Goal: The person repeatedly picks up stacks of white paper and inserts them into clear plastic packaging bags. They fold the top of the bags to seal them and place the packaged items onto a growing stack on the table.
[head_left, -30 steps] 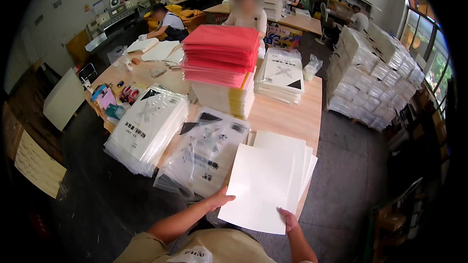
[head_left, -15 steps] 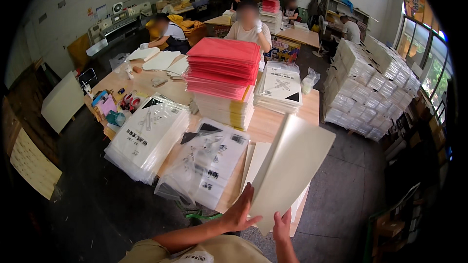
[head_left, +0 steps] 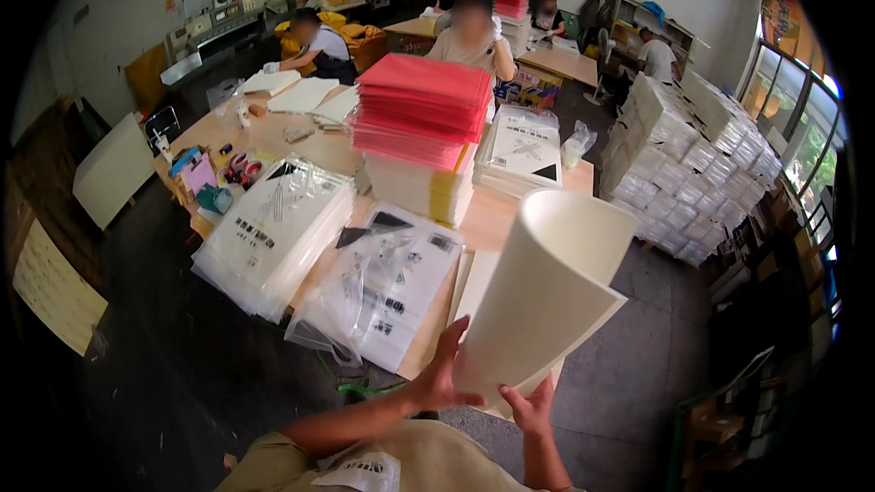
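Cream-white paper (head_left: 524, 314), a sheet or thin stack bent into an upright open curve, is held at the table's near right corner. My left hand (head_left: 441, 383) is closed on its lower left edge, thumb underneath. At the lower right edge my right hand (head_left: 531, 405) grips it with the thumb in front; its other fingers are partly hidden. More white paper (head_left: 467, 287) lies on the table behind the curve. Left of my hands is a loose clear plastic bag (head_left: 337, 305) over a printed white pad (head_left: 410, 282).
A bagged pad stack (head_left: 273, 228) stands left, a red-topped pile (head_left: 424, 109) in the middle, and another pad stack (head_left: 521, 150) behind it. Scissors (head_left: 241, 167) lie at the table's left. A person (head_left: 469, 41) faces me across the table. Wrapped bundles (head_left: 688, 169) are heaped right.
The paper has gone from a narrow fold to a wide open curl, its right edge bending round toward me. Both hands stay at its lower edge; the view has shifted slightly.
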